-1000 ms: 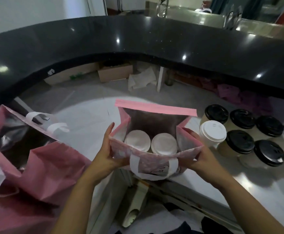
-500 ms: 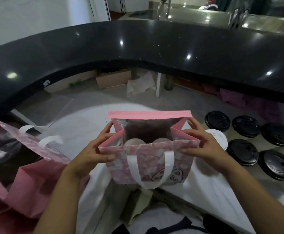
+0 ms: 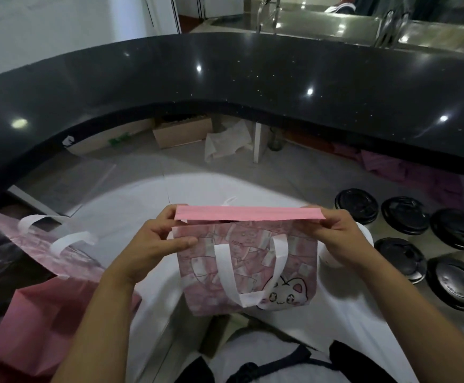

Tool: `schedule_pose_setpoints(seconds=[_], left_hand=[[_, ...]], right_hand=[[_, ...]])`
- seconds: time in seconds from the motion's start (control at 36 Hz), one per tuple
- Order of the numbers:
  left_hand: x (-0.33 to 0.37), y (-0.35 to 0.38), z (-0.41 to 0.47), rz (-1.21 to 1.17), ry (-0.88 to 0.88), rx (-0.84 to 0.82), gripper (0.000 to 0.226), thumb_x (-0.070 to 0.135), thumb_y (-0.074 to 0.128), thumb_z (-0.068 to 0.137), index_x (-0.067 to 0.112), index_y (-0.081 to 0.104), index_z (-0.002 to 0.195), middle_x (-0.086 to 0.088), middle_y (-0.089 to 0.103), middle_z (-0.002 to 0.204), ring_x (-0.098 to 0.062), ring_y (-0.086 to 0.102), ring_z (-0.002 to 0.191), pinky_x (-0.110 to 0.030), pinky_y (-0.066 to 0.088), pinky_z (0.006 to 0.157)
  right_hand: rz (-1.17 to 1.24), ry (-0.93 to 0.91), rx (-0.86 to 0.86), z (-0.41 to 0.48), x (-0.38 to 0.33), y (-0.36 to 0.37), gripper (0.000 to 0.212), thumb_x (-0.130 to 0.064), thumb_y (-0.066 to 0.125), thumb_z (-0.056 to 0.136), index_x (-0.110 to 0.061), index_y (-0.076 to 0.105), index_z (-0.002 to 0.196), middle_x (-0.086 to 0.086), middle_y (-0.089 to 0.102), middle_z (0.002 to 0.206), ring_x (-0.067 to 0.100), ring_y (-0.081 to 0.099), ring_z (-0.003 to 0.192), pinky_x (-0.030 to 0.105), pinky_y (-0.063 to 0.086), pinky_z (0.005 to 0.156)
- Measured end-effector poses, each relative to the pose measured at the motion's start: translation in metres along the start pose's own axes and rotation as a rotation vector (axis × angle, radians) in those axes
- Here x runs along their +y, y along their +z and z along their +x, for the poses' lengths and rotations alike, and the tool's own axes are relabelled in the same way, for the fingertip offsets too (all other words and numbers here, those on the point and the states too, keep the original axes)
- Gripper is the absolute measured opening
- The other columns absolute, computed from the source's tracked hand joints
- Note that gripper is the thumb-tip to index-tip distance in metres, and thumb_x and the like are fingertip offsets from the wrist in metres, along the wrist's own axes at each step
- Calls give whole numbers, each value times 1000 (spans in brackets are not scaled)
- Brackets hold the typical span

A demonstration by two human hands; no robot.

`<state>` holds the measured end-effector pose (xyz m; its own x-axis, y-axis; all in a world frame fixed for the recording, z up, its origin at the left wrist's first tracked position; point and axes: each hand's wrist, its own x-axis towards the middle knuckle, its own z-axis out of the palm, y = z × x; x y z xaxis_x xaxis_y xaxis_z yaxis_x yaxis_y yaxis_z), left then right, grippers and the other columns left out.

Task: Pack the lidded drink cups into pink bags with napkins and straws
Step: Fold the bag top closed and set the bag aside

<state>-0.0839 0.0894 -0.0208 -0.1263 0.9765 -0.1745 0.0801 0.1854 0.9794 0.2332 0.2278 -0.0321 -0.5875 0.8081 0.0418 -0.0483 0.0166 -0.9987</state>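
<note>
Pink bag [image 3: 247,275], centre: upright, cartoon cat face at its 5 o'clock corner, white loop handle hanging down the near side. Mouth nearly shut under a plain pink band, pinched at the 9 o'clock end by the left hand [image 3: 153,244] and at the 3 o'clock end by the right hand [image 3: 338,230]. Black-lidded cups [image 3: 404,218], at 3 o'clock: upright on the counter [image 3: 333,322], in two rows. White-lidded cup [image 3: 365,236]: just beside the bag, largely hidden. Second pink bag [image 3: 40,294], at 9 o'clock: mouth open.

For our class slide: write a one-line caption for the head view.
Left hand and right hand pinch the top of the bag, cups beside it.
</note>
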Motion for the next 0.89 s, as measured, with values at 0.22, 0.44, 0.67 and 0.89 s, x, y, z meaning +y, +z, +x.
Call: schedule_pose_setpoints(seconds=[0.22, 0.44, 0.67, 0.89], left_hand=[[3, 39, 9, -95, -2, 312, 18, 9, 66, 89, 19, 76, 99, 0, 78, 93, -20, 74, 88, -26, 60, 69], [-1, 57, 20, -162, -57, 466, 17, 7, 69, 89, 15, 75, 103, -5, 77, 91, -26, 74, 83, -41, 62, 68], [-3, 61, 22, -199, -61, 559, 19, 5, 73, 86, 13, 59, 97, -12, 76, 88, -30, 75, 75, -41, 59, 61], [0, 45, 21, 14, -8, 265, 36, -2, 53, 97, 30, 65, 104, -1, 71, 93, -25, 71, 84, -32, 60, 59]], right_hand=[[105, 12, 297, 7, 7, 8, 23, 5, 70, 84, -15, 81, 87, -1, 75, 82, 12, 69, 79, 24, 55, 76], [-55, -4, 354, 15, 12, 14, 20, 5, 69, 86, -11, 76, 95, 7, 76, 89, 18, 70, 83, 31, 57, 77], [72, 59, 394, 16, 13, 9, 34, 4, 63, 92, -17, 41, 107, 18, 73, 81, 30, 56, 62, 38, 44, 52], [-26, 57, 237, 14, 10, -6, 39, 14, 53, 93, -16, 73, 106, 3, 74, 86, 18, 66, 74, 28, 51, 61]])
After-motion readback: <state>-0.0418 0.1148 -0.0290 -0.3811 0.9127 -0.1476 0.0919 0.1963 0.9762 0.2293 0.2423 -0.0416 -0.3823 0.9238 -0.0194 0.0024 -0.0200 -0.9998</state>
